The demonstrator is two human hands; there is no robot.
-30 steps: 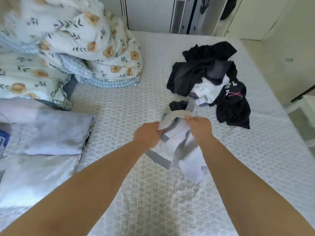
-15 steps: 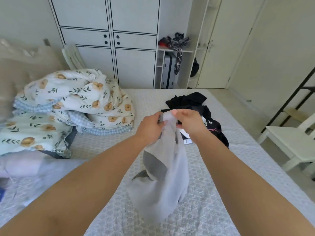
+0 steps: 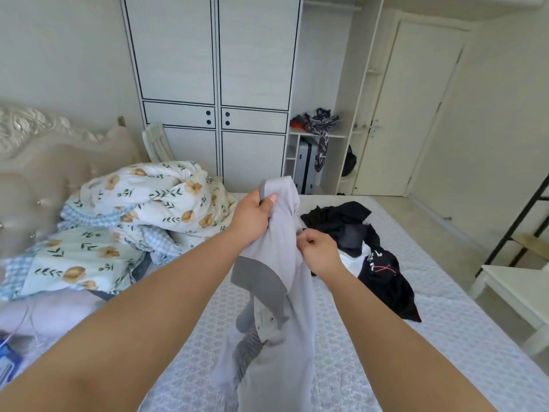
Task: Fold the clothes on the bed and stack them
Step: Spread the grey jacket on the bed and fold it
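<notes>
Shirt [image 3: 289, 263], pale grey with darker trim, hangs above the bed [image 3: 445, 337], lifted clear of the mattress. The left hand [image 3: 252, 215] grips its top edge, thumb pinching the cloth. The right hand [image 3: 319, 251], lower, clenches a fold at its side. A dark clothes pile [image 3: 383, 275] lies just right; a floral duvet [image 3: 142, 209] lies left.

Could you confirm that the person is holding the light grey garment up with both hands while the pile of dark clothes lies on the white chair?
Not quite. The head view shows the dark clothes lying on the bed, not on the white chair. The rest holds: the left hand and right hand both grip the light grey garment.
</notes>
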